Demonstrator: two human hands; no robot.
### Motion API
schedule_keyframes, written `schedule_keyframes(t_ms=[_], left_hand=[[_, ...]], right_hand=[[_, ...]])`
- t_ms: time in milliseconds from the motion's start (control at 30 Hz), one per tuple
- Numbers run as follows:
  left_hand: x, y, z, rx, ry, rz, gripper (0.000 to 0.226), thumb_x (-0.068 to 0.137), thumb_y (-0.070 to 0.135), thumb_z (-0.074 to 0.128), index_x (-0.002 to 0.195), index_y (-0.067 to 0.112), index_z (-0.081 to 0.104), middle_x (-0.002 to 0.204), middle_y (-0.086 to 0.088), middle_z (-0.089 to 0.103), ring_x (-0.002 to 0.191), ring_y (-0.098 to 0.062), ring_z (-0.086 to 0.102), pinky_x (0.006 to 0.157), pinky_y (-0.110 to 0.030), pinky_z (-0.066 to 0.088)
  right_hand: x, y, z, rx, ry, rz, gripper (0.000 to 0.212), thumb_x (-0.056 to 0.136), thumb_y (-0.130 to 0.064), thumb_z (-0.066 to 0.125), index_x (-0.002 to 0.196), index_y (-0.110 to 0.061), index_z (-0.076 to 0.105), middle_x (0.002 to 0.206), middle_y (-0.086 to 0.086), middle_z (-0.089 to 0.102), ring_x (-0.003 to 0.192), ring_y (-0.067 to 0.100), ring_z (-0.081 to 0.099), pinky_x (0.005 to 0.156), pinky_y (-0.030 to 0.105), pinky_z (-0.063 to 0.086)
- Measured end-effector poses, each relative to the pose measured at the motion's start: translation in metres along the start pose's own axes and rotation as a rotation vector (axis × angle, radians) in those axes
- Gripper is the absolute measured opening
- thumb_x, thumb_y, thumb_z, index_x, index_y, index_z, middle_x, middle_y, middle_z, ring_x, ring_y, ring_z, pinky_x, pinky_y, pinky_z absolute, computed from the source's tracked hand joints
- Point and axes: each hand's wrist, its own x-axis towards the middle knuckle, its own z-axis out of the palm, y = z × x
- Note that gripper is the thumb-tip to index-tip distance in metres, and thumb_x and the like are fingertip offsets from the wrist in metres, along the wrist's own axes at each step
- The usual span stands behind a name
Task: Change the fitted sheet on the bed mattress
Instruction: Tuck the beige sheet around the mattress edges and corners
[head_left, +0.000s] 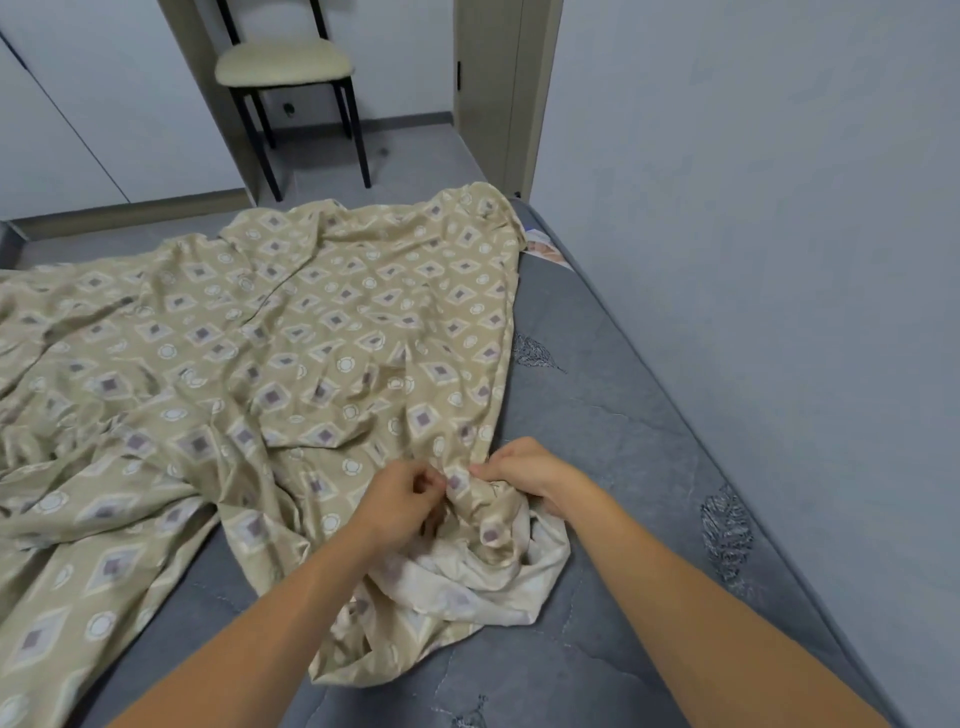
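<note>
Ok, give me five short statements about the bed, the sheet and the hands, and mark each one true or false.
1. Both hands grip the sheet. True: the left hand and the right hand both pinch a bunched part of the patterned sheet.
2. The sheet covers the whole mattress. False: bare grey mattress shows along the wall side and near the person.
3. A chair stands in the doorway beyond the bed. True: the chair has a cream seat and dark legs.
4. The sheet is plain white. False: it is beige with a diamond and circle pattern.
5. A pillow lies on the sheet. False: none is seen there.
</note>
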Motion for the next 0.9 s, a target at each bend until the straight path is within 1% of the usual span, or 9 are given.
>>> schedule_keyframes(t_ms=[133, 200, 267, 367, 467, 567, 633, 767, 900], left_hand=[[0.016, 0.02, -0.009, 0.098, 0.234, 0.082, 0.008, 0.096, 0.029, 0.067, 0.094, 0.027, 0.059, 0.087, 0.003, 0.067, 0.08, -0.02, 0.065, 0.075, -0.039, 0.053], [0.029, 0.039, -0.008, -0.006, 0.28, 0.025, 0.038, 0.092, 0.056, 0.069, 0.115, 0.031, 0.053, 0.105, 0.007, 0.065, 0.093, -0.017, 0.066, 0.083, -0.041, 0.056], [0.051, 0.062, -0.002, -0.127, 0.182, -0.121, 0.061, 0.088, 0.071, 0.066, 0.128, 0.029, 0.05, 0.115, 0.006, 0.063, 0.104, -0.02, 0.064, 0.094, -0.044, 0.054], [0.075, 0.074, 0.006, 0.002, 0.141, -0.176, 0.035, 0.093, 0.049, 0.071, 0.104, 0.018, 0.06, 0.098, 0.002, 0.068, 0.095, -0.022, 0.065, 0.088, -0.041, 0.052], [0.088, 0.072, 0.004, -0.052, 0.167, -0.131, 0.025, 0.099, 0.026, 0.068, 0.079, 0.014, 0.057, 0.075, 0.0, 0.062, 0.076, -0.022, 0.06, 0.076, -0.04, 0.048], [0.084, 0.072, -0.002, -0.132, 0.153, -0.054, 0.036, 0.103, 0.023, 0.063, 0.071, 0.016, 0.047, 0.058, 0.009, 0.045, 0.06, -0.017, 0.044, 0.066, -0.038, 0.038], [0.079, 0.074, -0.008, -0.137, 0.157, -0.029, 0.039, 0.104, 0.023, 0.061, 0.069, 0.017, 0.044, 0.054, 0.013, 0.038, 0.057, -0.015, 0.038, 0.062, -0.039, 0.038], [0.077, 0.09, -0.017, -0.083, 0.13, 0.032, 0.037, 0.103, 0.02, 0.062, 0.072, 0.007, 0.048, 0.061, 0.003, 0.043, 0.059, -0.016, 0.042, 0.063, -0.04, 0.043], [0.094, 0.126, -0.005, -0.016, 0.146, 0.155, 0.029, 0.103, 0.021, 0.059, 0.075, 0.012, 0.062, 0.08, -0.004, 0.063, 0.079, -0.023, 0.062, 0.079, -0.048, 0.054]], right_hand=[[-0.009, -0.008, -0.03, 0.292, -0.052, -0.074, 0.021, 0.094, -0.026, 0.078, 0.078, -0.014, 0.071, 0.086, 0.011, 0.071, 0.083, 0.024, 0.066, 0.08, 0.041, 0.057], [-0.011, -0.014, -0.041, 0.516, -0.12, -0.064, 0.03, 0.104, -0.029, 0.064, 0.081, -0.013, 0.073, 0.095, 0.01, 0.074, 0.094, 0.029, 0.066, 0.092, 0.047, 0.057], [-0.008, -0.02, -0.046, 0.651, -0.164, -0.034, 0.029, 0.11, -0.022, 0.051, 0.104, -0.004, 0.074, 0.116, 0.015, 0.075, 0.109, 0.038, 0.068, 0.101, 0.056, 0.056], [0.0, -0.023, -0.033, 0.691, -0.093, 0.007, 0.03, 0.104, -0.001, 0.059, 0.133, -0.002, 0.053, 0.119, 0.022, 0.07, 0.111, 0.041, 0.07, 0.093, 0.052, 0.06], [0.01, -0.027, -0.027, 0.792, -0.109, 0.135, 0.049, 0.097, -0.01, 0.073, 0.139, -0.006, 0.048, 0.123, 0.023, 0.071, 0.104, 0.034, 0.075, 0.089, 0.05, 0.062], [0.013, -0.032, -0.029, 0.812, -0.223, 0.232, 0.038, 0.107, -0.031, 0.059, 0.133, -0.004, 0.066, 0.121, 0.016, 0.076, 0.114, 0.031, 0.073, 0.091, 0.045, 0.061], [0.019, -0.034, -0.034, 0.828, -0.222, 0.184, 0.034, 0.109, -0.029, 0.056, 0.133, -0.008, 0.068, 0.122, 0.014, 0.076, 0.117, 0.031, 0.071, 0.09, 0.042, 0.06], [0.02, -0.043, -0.065, 0.838, -0.084, 0.071, 0.007, 0.103, -0.015, 0.064, 0.1, -0.01, 0.068, 0.084, 0.007, 0.068, 0.078, 0.019, 0.068, 0.068, 0.033, 0.059], [0.014, -0.064, -0.125, 0.954, 0.07, -0.058, 0.022, 0.104, -0.006, 0.058, 0.083, -0.004, 0.061, 0.066, 0.005, 0.063, 0.06, 0.015, 0.067, 0.062, 0.03, 0.058]])
